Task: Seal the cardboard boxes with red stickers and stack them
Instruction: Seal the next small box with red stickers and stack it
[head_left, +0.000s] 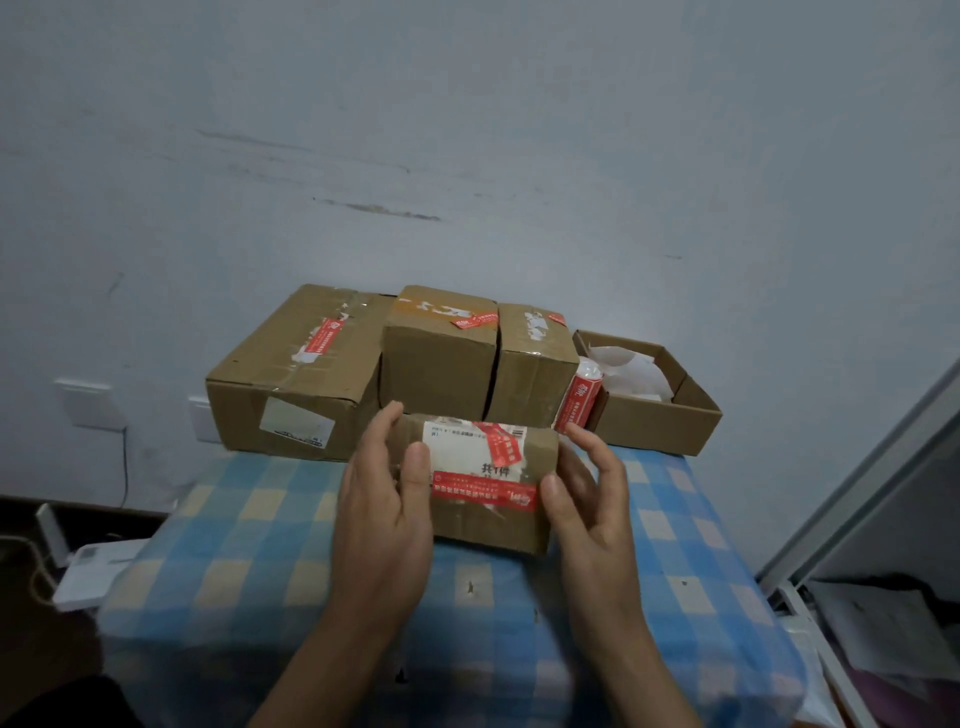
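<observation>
surface: blue checked cloth (249, 525) | on it: four closed boxes (439, 358), open box (670, 415)

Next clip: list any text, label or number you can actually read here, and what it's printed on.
White label on the small box: large dark characters, too blurred to quote.
Red sticker across that box: white print, unreadable.
Red sticker roll: white logo, unreadable.
Stickers on the back boxes: too small.
Nothing can be quoted with confidence.
</observation>
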